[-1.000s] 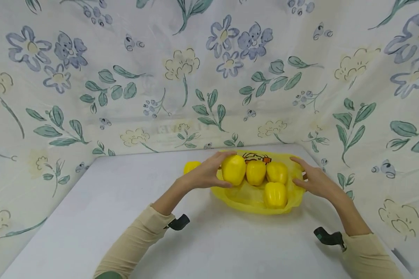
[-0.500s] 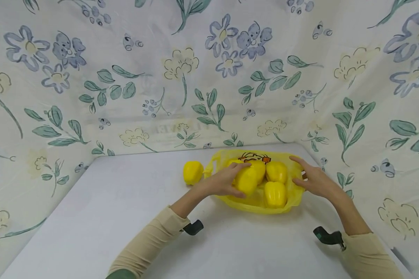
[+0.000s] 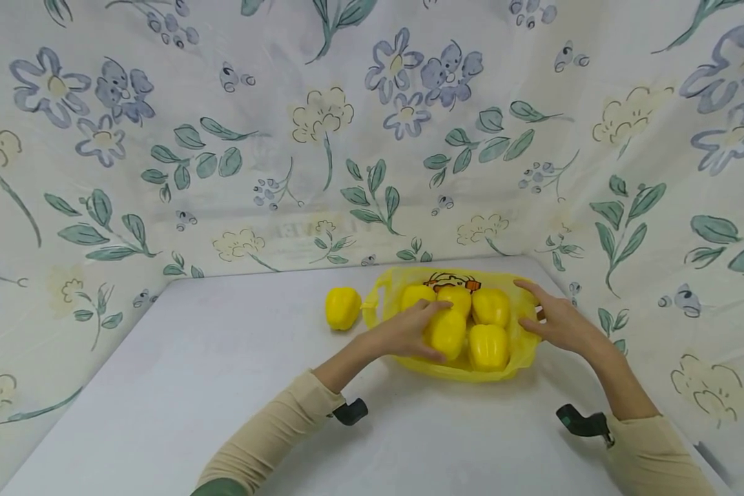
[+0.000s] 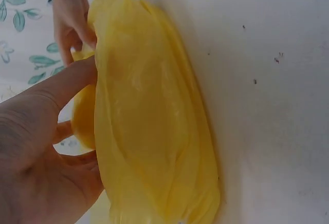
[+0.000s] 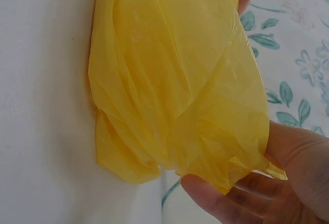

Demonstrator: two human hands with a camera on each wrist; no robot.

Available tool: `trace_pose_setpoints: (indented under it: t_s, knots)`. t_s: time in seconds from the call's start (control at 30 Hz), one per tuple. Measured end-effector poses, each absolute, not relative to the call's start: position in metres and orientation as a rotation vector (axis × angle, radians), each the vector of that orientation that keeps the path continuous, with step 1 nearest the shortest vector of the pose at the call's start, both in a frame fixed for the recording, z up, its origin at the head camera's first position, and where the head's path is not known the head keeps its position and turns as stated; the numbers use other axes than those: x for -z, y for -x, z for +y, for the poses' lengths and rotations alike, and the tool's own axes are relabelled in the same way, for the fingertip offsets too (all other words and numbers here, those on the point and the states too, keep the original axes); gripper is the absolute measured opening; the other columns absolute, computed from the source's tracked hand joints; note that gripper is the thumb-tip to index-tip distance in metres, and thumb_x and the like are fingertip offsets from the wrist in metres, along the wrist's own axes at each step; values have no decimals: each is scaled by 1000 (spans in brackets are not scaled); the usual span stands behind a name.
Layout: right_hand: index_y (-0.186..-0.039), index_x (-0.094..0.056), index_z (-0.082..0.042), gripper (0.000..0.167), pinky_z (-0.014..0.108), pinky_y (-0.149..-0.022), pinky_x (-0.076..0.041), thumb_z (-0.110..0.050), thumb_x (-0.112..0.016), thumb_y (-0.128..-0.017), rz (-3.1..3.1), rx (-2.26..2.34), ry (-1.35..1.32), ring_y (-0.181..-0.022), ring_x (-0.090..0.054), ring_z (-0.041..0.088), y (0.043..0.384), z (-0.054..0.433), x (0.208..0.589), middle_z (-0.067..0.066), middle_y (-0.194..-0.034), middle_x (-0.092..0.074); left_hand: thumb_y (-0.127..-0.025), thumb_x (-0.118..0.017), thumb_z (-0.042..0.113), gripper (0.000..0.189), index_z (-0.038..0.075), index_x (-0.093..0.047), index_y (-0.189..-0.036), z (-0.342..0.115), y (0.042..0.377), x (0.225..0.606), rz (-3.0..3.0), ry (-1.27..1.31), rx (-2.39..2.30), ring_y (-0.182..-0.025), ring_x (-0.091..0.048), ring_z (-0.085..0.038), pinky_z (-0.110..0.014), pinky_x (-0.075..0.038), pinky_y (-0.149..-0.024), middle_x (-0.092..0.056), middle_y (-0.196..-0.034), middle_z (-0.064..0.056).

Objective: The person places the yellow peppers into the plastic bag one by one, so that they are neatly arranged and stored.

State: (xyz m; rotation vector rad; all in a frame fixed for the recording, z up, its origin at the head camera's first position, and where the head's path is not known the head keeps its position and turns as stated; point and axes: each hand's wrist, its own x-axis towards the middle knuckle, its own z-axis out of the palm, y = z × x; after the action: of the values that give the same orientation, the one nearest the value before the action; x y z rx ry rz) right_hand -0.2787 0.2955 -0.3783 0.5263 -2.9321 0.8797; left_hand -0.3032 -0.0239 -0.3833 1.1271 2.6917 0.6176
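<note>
A yellow plastic bag [image 3: 403, 363] lies spread open on the table, a cartoon print on its back wall. Inside it sit several yellow bell peppers [image 3: 490, 348]. My left hand [image 3: 397, 335] reaches in over the bag's left front side and grips one yellow bell pepper [image 3: 448, 336], thumb and fingers around it. In the left wrist view the bag's front wall hides most of that pepper [image 4: 84, 113]. At the bag's right edge my right hand [image 3: 561, 320] holds the plastic, thumb and fingers on either side of it, as the right wrist view shows.
One more yellow bell pepper [image 3: 342, 308] stands on the white table [image 3: 223, 358] just left of the bag. A flower-printed curtain [image 3: 322, 207] hangs behind and along the sides of the table.
My left hand has carried the bell pepper rightward and down, from the bag's left side to its front. The pepper outside the bag has come into full sight. My right hand has stayed put.
</note>
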Motion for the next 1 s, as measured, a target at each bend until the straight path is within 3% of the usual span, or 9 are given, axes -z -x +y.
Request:
trace_pose_setpoints:
  t_s: [0.3,0.73,1.0]
  knots:
    - [-154,-23,-10,71,38,-70,-60,-16,-63,-95,-2932,-877,-537,-104,-62,43,280,296,379,34,-134,-51,-83,-77,42,84,19,-33,-150,-23,301,385,2649,-1164,-652,-114,-54,-22,-23,-48,-90,-47,-136,-11]
    - [-154,-23,-10,71,39,-71,-60,-16,-63,-95,-2929,-884,-534,-105,-62,42,279,295,378,33,-136,-50,-85,-76,39,76,16,-40,-148,-51,309,373,2670,-1179,-821,-125,-55,-29,-35,-54,-97,-44,-145,-15]
    - [-154,-23,-10,71,38,-71,-59,-17,-63,-95,-2943,-872,-523,-103,-62,40,277,294,377,33,-134,-52,-85,-77,32,60,12,-53,-137,-99,313,367,2718,-1290,-1088,-127,-52,-35,-39,-53,-100,-51,-137,-15]
